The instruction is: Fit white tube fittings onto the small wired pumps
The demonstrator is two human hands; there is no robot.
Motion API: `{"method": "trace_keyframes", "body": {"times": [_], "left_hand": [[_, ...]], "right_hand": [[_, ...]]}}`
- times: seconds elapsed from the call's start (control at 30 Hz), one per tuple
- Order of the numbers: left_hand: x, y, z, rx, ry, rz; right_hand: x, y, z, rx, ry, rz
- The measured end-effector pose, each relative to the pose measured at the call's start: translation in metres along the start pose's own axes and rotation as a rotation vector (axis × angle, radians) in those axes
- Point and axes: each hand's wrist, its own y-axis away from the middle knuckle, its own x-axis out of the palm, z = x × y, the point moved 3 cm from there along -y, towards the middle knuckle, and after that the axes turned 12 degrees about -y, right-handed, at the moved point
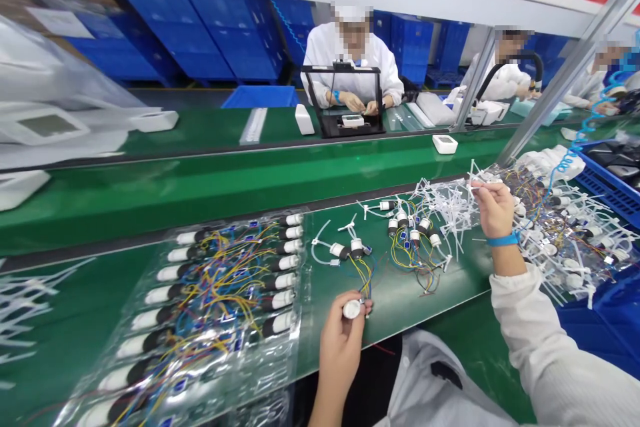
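Note:
My left hand point(341, 340) is closed around a small white cylindrical motor point(352, 309) with coloured wires running up from it, held just above the near edge of the green bench. My right hand point(494, 208) is raised at the right, fingers pinched on a white plastic tube fitting point(479, 187) pulled from a heap of white fittings point(450, 207). A blue band sits on that wrist. Between my hands lie several wired motors point(410, 233), some with white tubes attached point(340, 250).
A clear plastic tray point(215, 307) of wired motors lies at the left. Another pile of finished parts point(565, 233) and blue crates point(615, 187) are at the right. A green conveyor point(250, 173) carries white housings point(445, 143). Other workers in white sit beyond it.

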Motion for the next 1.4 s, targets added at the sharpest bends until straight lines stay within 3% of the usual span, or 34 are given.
{"method": "trace_keyframes", "body": {"times": [0.17,0.37,0.47,0.57,0.7,0.97,1.1,1.27,1.4], "left_hand": [[0.001,-0.002,-0.020,0.051,0.024,-0.056],[0.002,-0.006,-0.036,0.036,0.071,-0.057],[0.000,-0.007,-0.037,-0.015,0.082,-0.041],[-0.003,-0.006,-0.035,-0.115,0.089,-0.018],[-0.006,-0.007,-0.036,-0.182,0.088,-0.026],[-0.005,-0.006,-0.031,-0.230,0.148,-0.034],[-0.003,-0.003,-0.023,-0.234,0.219,-0.020],[-0.003,-0.004,-0.022,-0.093,0.278,-0.009],[-0.002,-0.003,-0.025,-0.102,0.237,0.073]], "right_hand": [[0.062,0.043,0.004,0.270,-0.108,0.271],[0.150,0.126,-0.025,0.727,-0.283,0.626],[0.176,0.161,-0.041,0.788,-0.325,0.752],[0.182,0.179,-0.055,0.794,-0.226,0.889],[0.172,0.182,-0.068,0.905,-0.131,0.945],[0.168,0.182,-0.065,1.132,-0.066,1.163],[0.168,0.179,-0.062,1.124,-0.072,1.110],[0.169,0.176,-0.060,1.037,-0.215,0.984],[0.170,0.186,-0.058,1.117,-0.333,0.944]]}}
